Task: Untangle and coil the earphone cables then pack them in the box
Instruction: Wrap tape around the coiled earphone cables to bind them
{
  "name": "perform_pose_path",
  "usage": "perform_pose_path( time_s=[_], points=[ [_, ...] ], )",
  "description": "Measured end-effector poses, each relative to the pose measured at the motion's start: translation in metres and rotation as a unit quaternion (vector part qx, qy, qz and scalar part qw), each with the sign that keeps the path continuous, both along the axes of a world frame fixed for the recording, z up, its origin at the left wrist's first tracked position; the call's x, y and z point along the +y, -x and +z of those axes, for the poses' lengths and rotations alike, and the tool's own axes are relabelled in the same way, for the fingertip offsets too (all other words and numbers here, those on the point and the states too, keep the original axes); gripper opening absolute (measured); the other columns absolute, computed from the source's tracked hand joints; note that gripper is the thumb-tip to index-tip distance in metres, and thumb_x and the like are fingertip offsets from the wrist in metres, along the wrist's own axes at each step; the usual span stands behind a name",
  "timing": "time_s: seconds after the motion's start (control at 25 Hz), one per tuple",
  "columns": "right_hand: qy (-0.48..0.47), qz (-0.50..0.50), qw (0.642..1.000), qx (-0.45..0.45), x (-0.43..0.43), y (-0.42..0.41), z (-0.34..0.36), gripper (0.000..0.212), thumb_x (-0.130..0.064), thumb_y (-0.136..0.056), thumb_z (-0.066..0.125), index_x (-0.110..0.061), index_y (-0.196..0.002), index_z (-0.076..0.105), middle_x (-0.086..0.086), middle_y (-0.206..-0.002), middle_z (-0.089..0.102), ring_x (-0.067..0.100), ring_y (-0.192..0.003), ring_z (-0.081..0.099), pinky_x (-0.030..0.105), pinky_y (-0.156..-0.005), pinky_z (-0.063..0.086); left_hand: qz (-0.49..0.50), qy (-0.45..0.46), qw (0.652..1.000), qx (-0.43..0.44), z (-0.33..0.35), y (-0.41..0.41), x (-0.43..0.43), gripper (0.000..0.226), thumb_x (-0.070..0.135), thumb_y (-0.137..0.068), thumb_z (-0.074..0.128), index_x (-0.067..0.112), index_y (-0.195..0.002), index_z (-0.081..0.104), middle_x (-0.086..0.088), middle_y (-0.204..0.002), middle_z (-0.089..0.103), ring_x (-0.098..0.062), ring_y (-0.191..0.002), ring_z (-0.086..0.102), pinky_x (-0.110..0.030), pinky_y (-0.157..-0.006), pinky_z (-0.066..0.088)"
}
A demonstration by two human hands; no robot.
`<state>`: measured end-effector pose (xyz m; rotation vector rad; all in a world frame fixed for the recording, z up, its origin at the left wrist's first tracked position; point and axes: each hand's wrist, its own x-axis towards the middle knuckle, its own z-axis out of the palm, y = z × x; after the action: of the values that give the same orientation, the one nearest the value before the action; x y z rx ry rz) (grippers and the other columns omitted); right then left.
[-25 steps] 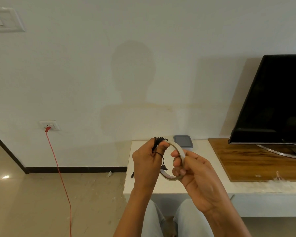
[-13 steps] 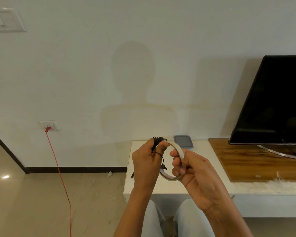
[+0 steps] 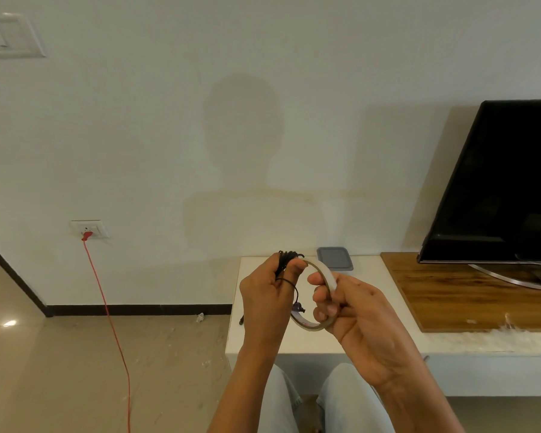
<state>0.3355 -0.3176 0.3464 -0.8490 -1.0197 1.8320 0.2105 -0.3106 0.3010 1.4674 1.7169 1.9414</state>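
Observation:
My left hand (image 3: pixel 267 295) grips a coiled black earphone cable (image 3: pixel 285 260); loops stick out above the fist and a strand with a small plug hangs by the palm. My right hand (image 3: pixel 353 310) holds a thin roll of clear tape (image 3: pixel 324 271) between thumb and fingers, right beside the left hand. The left thumb touches the roll's upper rim. A grey lidded box (image 3: pixel 334 258) lies flat on the white cabinet top (image 3: pixel 372 276), just behind the hands.
A black television (image 3: pixel 497 189) stands on a wooden board (image 3: pixel 469 295) at the right. A red cord (image 3: pixel 107 307) runs from a wall socket (image 3: pixel 89 229) down across the tiled floor. A small black cable end (image 3: pixel 241 321) lies at the cabinet's left edge.
Almost nothing moved; my right fingers shifted slightly on the tape roll while the left hand kept its hold on the cable.

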Motion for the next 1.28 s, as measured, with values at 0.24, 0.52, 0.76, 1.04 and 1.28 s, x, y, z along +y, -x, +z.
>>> perform_pose_path(
  time_s=[0.24,0.52,0.76,1.04,1.28],
  points=[
    [-0.040,0.053,0.997,-0.043,0.005,-0.010,0.001,0.038,-0.008,-0.100,0.032,-0.003,-0.095,0.069,0.009,-0.071,0.068,0.012,-0.055,0.055,0.024,-0.063,0.052,-0.075,0.060,0.995,0.002,0.001,0.015,-0.004,0.021,0.044,-0.079,0.058,0.026,-0.084,0.069,0.016,-0.053,0.056,-0.001,-0.053,0.050,-0.009,-0.054,0.039],
    [-0.156,0.224,0.932,-0.239,0.033,-0.035,0.013,0.042,-0.005,-0.100,0.030,-0.012,-0.098,0.071,0.005,-0.069,0.055,0.011,-0.060,0.045,0.026,-0.067,0.042,-0.245,0.152,0.958,-0.001,0.007,0.036,-0.008,0.034,0.042,-0.066,0.080,0.042,-0.099,0.071,0.004,-0.078,0.067,-0.013,-0.075,0.060,-0.039,-0.077,0.053],
    [-0.229,0.120,0.912,-0.318,0.051,-0.031,0.015,0.013,-0.021,-0.096,0.047,-0.018,-0.095,0.059,-0.002,-0.068,0.060,0.007,-0.061,0.055,0.018,-0.064,0.046,-0.256,0.147,0.955,0.029,0.002,0.024,-0.017,0.027,0.040,-0.069,0.077,0.014,-0.067,0.069,0.008,-0.049,0.044,-0.008,-0.050,0.037,-0.021,-0.052,0.032],
    [-0.195,0.025,0.932,-0.305,0.049,-0.020,-0.008,0.010,-0.027,-0.078,0.072,-0.020,-0.083,0.070,-0.005,-0.078,0.073,0.015,-0.083,0.067,0.025,-0.077,0.054,-0.136,0.126,0.977,0.104,-0.008,0.021,-0.011,0.024,0.043,-0.075,0.074,0.023,-0.067,0.063,0.021,-0.050,0.050,-0.003,-0.050,0.046,-0.012,-0.051,0.033],
    [-0.092,0.046,0.969,-0.223,0.057,-0.019,-0.007,0.010,-0.008,-0.082,0.067,-0.011,-0.080,0.076,0.009,-0.085,0.075,0.026,-0.090,0.069,0.024,-0.077,0.056,-0.118,0.137,0.975,0.130,-0.005,0.020,-0.015,0.027,0.040,-0.077,0.073,0.037,-0.064,0.049,0.026,-0.053,0.051,-0.004,-0.053,0.047,-0.013,-0.051,0.033]
  ],
)
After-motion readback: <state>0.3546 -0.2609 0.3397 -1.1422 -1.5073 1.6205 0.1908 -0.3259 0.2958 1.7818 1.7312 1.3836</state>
